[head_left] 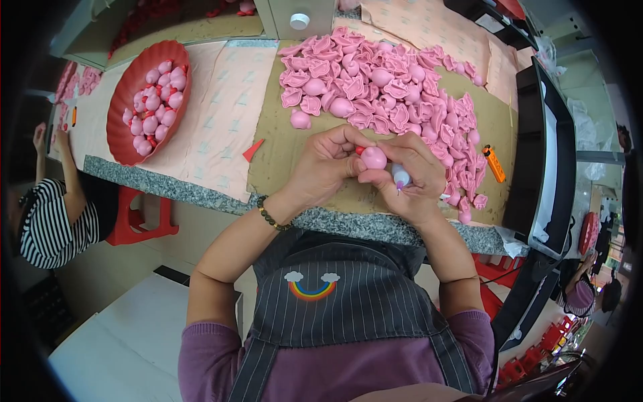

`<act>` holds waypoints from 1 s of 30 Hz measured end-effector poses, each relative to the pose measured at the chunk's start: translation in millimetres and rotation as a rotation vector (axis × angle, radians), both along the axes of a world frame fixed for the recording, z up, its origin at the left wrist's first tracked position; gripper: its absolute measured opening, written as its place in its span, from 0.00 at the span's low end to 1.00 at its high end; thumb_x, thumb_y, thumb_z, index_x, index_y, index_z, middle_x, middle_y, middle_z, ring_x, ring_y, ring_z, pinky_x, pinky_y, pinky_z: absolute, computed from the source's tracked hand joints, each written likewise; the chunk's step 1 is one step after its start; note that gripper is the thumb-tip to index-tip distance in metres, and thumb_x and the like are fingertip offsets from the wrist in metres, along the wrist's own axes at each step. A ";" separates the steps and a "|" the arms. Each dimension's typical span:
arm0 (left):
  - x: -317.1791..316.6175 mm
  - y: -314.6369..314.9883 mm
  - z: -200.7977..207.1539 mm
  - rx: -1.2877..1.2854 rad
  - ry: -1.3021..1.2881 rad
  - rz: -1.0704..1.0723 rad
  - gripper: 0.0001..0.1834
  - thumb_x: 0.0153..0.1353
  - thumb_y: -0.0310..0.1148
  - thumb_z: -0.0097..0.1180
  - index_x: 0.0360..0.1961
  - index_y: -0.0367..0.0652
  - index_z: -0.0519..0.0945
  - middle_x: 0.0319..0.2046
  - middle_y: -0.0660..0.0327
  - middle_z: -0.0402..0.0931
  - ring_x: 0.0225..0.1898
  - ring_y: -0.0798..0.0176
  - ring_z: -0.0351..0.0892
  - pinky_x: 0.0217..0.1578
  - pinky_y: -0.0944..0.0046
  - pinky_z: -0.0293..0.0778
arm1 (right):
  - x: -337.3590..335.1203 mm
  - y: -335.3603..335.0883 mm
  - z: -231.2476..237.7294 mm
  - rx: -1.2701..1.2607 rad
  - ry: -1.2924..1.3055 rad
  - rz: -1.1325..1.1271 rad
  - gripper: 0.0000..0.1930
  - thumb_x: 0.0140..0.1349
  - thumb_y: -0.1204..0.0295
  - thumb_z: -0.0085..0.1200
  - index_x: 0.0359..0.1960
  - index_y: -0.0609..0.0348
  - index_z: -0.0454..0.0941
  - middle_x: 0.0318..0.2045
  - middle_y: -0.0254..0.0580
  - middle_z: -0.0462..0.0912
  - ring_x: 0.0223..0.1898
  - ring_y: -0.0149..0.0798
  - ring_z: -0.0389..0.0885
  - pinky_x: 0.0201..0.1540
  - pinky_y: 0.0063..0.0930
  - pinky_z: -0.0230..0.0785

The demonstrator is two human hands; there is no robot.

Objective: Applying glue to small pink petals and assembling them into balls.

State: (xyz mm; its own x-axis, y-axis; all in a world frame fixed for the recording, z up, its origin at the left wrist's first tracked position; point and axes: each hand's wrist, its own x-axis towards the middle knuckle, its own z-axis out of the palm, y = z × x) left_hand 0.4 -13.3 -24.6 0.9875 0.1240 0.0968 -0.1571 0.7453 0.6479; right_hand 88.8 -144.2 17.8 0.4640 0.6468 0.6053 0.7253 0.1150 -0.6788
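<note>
Over the front of the work table, my left hand (328, 161) pinches a small round pink molded piece (374, 158) with a red bit (360, 151) at its left side. My right hand (418, 167) has its thumb and fingertips at the same piece. Tucked in the right hand's fingers is a small pale squeeze bottle (402, 174), its purple tip pointing down toward me. Just beyond both hands spreads a heap of pink molded pieces (358, 87), some round and some thin and curled. Fingers partly hide where the red bit meets the pink piece.
A fluted red basin (115, 107) of pink-and-red pieces stands at left. A red triangular scrap (252, 151) lies on the brown board (268, 177). An orange-and-black tool (494, 164) sits right of the heap, near a black tray (569, 134). A person in stripes (57, 221) works far left.
</note>
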 end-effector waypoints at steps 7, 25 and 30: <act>2.9 -2.9 8.3 -0.001 0.020 0.059 0.13 0.54 0.27 0.58 0.41 0.38 0.73 0.40 0.61 0.74 0.41 0.70 0.74 0.43 0.70 0.72 | 2.9 2.2 4.6 -0.075 0.091 0.015 0.18 0.40 0.72 0.68 0.32 0.67 0.77 0.28 0.46 0.78 0.28 0.38 0.76 0.33 0.26 0.68; -0.2 0.6 -0.2 0.060 -0.028 0.031 0.11 0.53 0.28 0.59 0.38 0.39 0.75 0.37 0.64 0.74 0.39 0.71 0.74 0.40 0.71 0.73 | 7.3 3.2 -8.8 0.127 -0.107 0.030 0.19 0.40 0.68 0.68 0.31 0.68 0.76 0.21 0.43 0.76 0.21 0.37 0.73 0.22 0.25 0.65; 0.1 1.5 -1.6 0.048 -0.034 0.042 0.10 0.53 0.27 0.59 0.37 0.39 0.75 0.36 0.63 0.74 0.39 0.71 0.73 0.42 0.71 0.71 | 6.9 2.1 -11.0 0.108 -0.104 0.029 0.19 0.41 0.68 0.67 0.32 0.68 0.76 0.21 0.43 0.75 0.20 0.37 0.72 0.21 0.24 0.63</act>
State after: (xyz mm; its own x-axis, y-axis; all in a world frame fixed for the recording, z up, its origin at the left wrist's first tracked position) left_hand 0.6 -11.9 -26.2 0.9776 0.1598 0.1372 -0.2103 0.7055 0.6768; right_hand 95.8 -142.1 6.8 0.3775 0.5873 0.7159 0.7864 0.2048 -0.5827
